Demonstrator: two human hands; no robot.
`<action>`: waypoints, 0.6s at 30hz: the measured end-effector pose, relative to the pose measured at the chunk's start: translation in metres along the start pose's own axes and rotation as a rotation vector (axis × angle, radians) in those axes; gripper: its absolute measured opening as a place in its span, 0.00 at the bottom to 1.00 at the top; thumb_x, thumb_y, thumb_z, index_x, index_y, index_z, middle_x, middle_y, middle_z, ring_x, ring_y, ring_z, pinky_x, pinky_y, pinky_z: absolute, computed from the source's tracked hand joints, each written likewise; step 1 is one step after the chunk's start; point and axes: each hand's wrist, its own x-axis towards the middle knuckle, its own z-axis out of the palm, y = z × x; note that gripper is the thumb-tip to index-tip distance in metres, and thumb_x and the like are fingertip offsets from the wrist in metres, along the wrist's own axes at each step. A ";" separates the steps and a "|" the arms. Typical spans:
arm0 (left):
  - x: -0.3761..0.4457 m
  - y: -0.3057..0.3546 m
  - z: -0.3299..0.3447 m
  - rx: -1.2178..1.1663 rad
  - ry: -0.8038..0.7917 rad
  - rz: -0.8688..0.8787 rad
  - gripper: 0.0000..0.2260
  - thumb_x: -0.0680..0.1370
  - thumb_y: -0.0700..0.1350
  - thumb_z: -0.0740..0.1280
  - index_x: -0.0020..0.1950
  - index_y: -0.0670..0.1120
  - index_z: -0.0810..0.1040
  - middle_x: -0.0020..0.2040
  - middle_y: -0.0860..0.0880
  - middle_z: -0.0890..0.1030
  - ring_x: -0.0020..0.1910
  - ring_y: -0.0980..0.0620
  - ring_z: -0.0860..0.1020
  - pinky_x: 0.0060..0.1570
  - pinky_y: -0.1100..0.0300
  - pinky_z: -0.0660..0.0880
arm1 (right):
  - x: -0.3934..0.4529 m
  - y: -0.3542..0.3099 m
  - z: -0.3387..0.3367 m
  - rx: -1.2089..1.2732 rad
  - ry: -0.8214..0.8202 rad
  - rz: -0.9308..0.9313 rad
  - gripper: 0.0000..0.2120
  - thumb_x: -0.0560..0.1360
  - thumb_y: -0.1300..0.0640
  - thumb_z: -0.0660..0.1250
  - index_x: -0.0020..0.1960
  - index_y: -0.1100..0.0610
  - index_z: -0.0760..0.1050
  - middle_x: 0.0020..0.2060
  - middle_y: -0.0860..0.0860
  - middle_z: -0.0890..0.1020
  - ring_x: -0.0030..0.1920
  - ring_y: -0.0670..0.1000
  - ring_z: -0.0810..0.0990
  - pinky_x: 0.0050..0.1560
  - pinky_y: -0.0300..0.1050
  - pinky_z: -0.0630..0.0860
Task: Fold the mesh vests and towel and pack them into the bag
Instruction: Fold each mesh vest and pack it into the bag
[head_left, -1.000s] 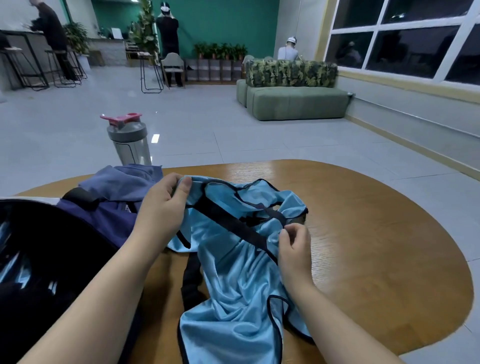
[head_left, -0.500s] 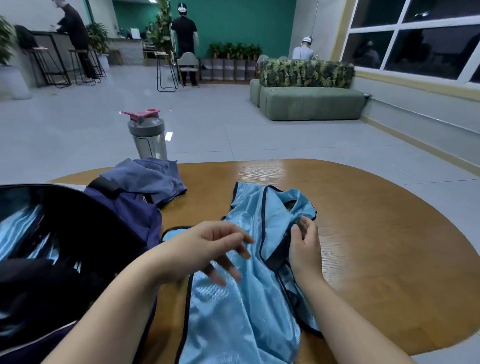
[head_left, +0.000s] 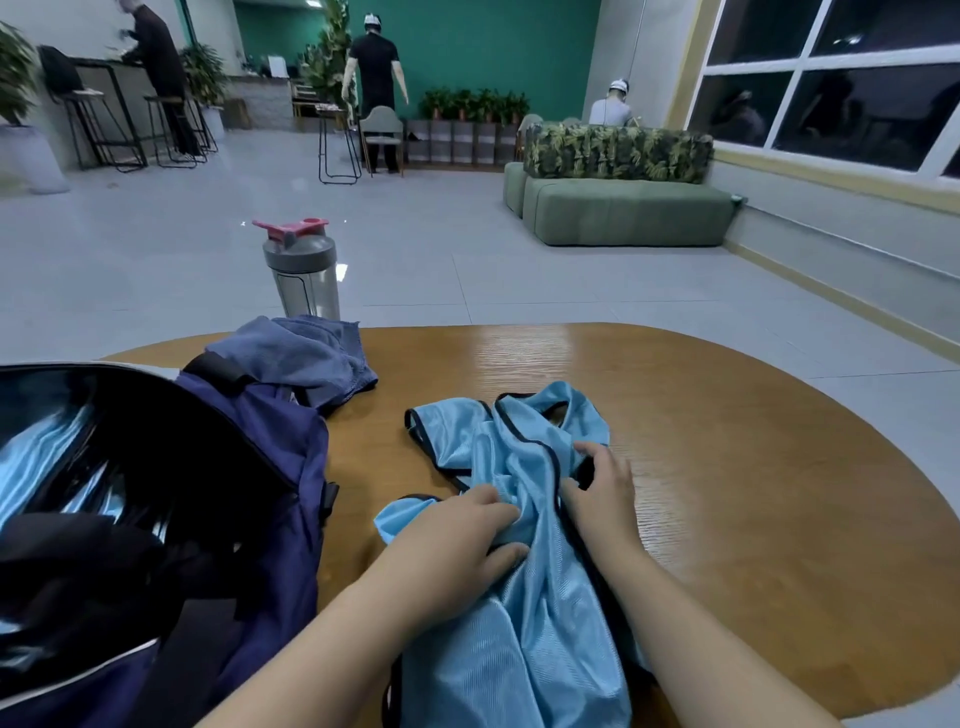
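A light blue mesh vest (head_left: 519, 597) with black trim lies crumpled on the wooden table (head_left: 753, 467) in front of me. My left hand (head_left: 457, 540) grips a bunch of its fabric near the middle. My right hand (head_left: 602, 488) has its fingers curled on the vest's black-trimmed edge. The navy bag (head_left: 249, 493) stands open at the left, with light blue fabric (head_left: 47, 457) showing inside. A blue-grey towel (head_left: 306, 358) lies bunched behind the bag.
A shaker bottle (head_left: 304, 275) with a grey lid and red cap stands at the table's far edge behind the towel. Beyond the table are a tiled floor, a green sofa (head_left: 623, 208), bar stools and several people far off.
The vest has been laid down from a raised bunch to a flatter heap. My left hand came from its far left corner down onto the middle and now grips the fabric.
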 end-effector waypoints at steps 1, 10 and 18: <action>-0.004 -0.001 -0.002 0.007 0.011 0.017 0.11 0.80 0.54 0.60 0.50 0.47 0.73 0.50 0.53 0.70 0.48 0.54 0.72 0.49 0.60 0.68 | 0.001 -0.005 -0.002 -0.062 0.040 0.009 0.20 0.73 0.63 0.64 0.65 0.56 0.70 0.65 0.54 0.68 0.66 0.54 0.63 0.64 0.45 0.60; -0.014 -0.009 0.001 0.070 -0.112 -0.030 0.06 0.80 0.51 0.59 0.52 0.49 0.71 0.48 0.51 0.71 0.50 0.52 0.70 0.52 0.58 0.69 | 0.005 -0.055 0.006 -0.472 -0.365 -0.150 0.36 0.73 0.43 0.66 0.74 0.55 0.57 0.72 0.51 0.64 0.72 0.54 0.60 0.68 0.50 0.63; -0.009 -0.022 -0.020 -0.269 -0.052 -0.441 0.14 0.82 0.54 0.56 0.65 0.52 0.71 0.58 0.52 0.77 0.52 0.54 0.75 0.49 0.60 0.71 | 0.000 -0.026 0.004 -0.479 -0.290 -0.142 0.07 0.75 0.56 0.64 0.45 0.57 0.67 0.43 0.50 0.74 0.42 0.52 0.74 0.39 0.46 0.69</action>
